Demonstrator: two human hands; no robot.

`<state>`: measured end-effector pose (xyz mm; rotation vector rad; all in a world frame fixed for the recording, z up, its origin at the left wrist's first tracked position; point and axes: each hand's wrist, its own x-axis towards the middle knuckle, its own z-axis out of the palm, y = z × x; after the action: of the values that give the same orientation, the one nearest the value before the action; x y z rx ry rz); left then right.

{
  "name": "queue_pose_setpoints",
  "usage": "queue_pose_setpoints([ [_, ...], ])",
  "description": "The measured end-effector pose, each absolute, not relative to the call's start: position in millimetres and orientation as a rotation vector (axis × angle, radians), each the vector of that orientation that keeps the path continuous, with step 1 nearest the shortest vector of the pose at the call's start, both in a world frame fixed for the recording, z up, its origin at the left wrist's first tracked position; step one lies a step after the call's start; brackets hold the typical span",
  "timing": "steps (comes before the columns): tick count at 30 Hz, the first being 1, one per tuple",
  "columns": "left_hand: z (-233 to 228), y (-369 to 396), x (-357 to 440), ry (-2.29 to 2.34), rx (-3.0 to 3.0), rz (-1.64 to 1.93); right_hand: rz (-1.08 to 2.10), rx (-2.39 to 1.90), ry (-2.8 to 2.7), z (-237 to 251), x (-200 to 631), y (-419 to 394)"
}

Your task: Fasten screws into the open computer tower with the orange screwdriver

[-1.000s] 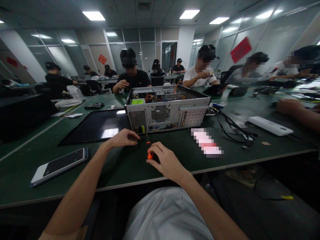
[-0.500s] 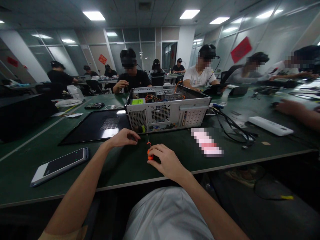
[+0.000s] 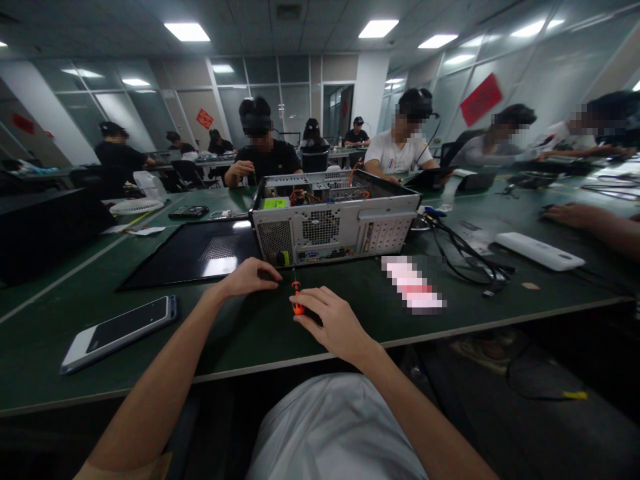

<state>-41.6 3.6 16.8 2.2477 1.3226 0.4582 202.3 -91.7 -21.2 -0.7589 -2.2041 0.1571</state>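
Note:
My right hand (image 3: 334, 320) is closed on the orange handle of a screwdriver (image 3: 299, 308). Its thin shaft points away from me, the tip close to the bottom edge of the computer case (image 3: 334, 230). Whether the tip touches a screw is too small to see. My left hand (image 3: 251, 277) hovers to the left of the shaft, fingers loosely bent and slightly apart, with nothing visible in them. The metal case lies on its side, top open, its back panel of vents and ports facing me; wires and a green label show inside.
A black side panel (image 3: 190, 257) lies left of the case. Nearer is a white handheld device (image 3: 123, 332). To the right are a blurred pink item (image 3: 413, 287), black cables (image 3: 465, 257) and a white power strip (image 3: 541, 251). Co-workers sit around the green table (image 3: 225, 340).
The screwdriver handle has shifted slightly left and turned a little in my right hand's fingers. My left hand has barely moved.

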Motion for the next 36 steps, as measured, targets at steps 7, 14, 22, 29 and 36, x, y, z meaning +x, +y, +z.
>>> queue_pose_setpoints([
  [7,10.7,4.1,-34.6,1.300,2.338,0.438,0.058,-0.810,-2.232,-22.7,202.8,-91.5],
  [14,3.9,7.0,-31.0,1.304,2.431,0.446,0.144,-0.757,-2.243,-17.5,200.8,-94.2],
  [22,4.3,4.5,-28.5,1.368,2.383,0.449,0.097,-0.946,-2.293,-15.1,204.0,-99.2],
  [29,10.6,1.0,-28.5,1.429,2.322,0.490,0.192,-0.952,-2.301,-16.5,202.3,-99.3],
  [36,12.8,-1.1,-26.2,1.369,2.278,0.481,0.090,-0.928,-2.315,-21.9,201.2,-96.7],
])
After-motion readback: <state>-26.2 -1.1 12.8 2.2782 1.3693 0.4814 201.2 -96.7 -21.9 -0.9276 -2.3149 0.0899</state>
